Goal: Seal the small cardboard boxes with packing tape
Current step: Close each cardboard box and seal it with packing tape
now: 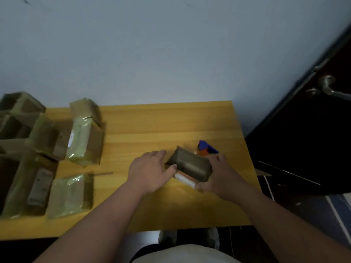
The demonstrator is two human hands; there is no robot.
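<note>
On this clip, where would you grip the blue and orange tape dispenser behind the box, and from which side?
Probably the blue end, coming from the right with the right hand. The dispenser lies just beyond the box, which hides its near part, so only the far, right side looks open. Blur hides its handle shape, so this is a guess.

Both hands forward, converging near centre.
Left hand (150, 170) fingers extended toward 2 o'clock; right hand (218, 173) fingers curled, reaching toward 10 o'clock.
</note>
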